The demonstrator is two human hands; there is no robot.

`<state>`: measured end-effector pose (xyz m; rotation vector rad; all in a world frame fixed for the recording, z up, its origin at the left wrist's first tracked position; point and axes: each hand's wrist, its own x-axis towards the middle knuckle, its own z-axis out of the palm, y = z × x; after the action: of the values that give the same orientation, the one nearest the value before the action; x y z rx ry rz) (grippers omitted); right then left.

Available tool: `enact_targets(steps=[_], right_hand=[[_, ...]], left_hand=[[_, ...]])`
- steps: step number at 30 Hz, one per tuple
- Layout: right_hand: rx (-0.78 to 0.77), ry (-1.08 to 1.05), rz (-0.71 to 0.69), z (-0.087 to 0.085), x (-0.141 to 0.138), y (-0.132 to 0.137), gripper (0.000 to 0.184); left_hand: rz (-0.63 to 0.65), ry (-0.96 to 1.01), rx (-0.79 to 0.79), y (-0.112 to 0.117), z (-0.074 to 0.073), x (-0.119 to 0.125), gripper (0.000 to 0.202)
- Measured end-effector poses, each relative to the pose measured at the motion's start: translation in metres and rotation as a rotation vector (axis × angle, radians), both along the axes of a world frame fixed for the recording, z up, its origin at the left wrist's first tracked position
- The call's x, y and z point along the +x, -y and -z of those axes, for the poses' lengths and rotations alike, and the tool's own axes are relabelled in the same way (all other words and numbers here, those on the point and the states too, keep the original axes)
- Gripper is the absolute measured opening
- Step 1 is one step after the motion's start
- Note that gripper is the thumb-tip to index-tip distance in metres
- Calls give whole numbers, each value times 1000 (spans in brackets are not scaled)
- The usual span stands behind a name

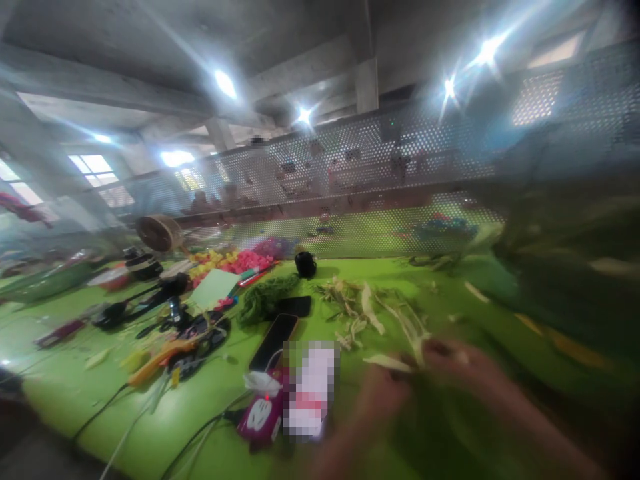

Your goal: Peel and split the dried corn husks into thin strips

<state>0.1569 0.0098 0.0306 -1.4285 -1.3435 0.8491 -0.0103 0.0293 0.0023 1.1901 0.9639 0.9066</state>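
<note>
Low on the right, blurred by motion, my left hand (387,393) is closed round a pale strip (389,363) that looks like dry corn husk. Close beside it, my right hand (447,357) pinches a longer pale husk strip (413,333) reaching up and away. The fingertips nearly meet; whether both strips are one piece I cannot tell. Just beyond the hands lies a loose heap of husk strips (367,307) on the green table (345,267).
Left of the hands lie a blurred-out lit phone (313,393), a purple box (260,417) with cables and a dark phone (275,340). Farther left are an orange-handled tool (160,360), green netting (263,297) and pink and yellow pieces (235,261). A perforated screen (325,173) stands behind.
</note>
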Motion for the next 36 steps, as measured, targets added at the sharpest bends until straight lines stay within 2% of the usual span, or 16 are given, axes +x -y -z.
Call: enact_targets(steps=[4, 8, 13, 16, 19, 20, 22, 25, 28, 32, 36], right_hand=[[-84, 15, -58, -1, 3, 0, 23], [-116, 15, 11, -8, 2, 1, 23], [-87, 68, 66, -7, 2, 0, 25], [-16, 133, 92, 1, 9, -2, 27], [185, 299, 165, 5, 14, -2, 43], [266, 376, 144, 5, 15, -1, 41], [392, 520, 28, 4, 12, 1, 24], [413, 645, -156, 3, 4, 4, 10], [352, 616, -180, 5, -1, 5, 11], [320, 468, -134, 9, -3, 4, 12], [306, 412, -110, 11, -4, 5, 13]], left_hand=[[66, -38, 34, 3, -4, 2, 10], [161, -56, 76, 7, -7, 2, 9], [185, -186, 82, 7, -1, -1, 9], [189, -145, 54, 5, 3, -2, 11], [148, -116, 17, 4, 4, -2, 17], [132, -117, 10, 4, 4, -1, 18], [96, -121, 12, 4, 4, 0, 16], [47, -133, 32, 6, 4, 2, 13], [58, -155, 26, 9, 3, 5, 12], [90, -144, 37, 13, 2, 8, 13], [127, -106, 44, 13, 5, 8, 12]])
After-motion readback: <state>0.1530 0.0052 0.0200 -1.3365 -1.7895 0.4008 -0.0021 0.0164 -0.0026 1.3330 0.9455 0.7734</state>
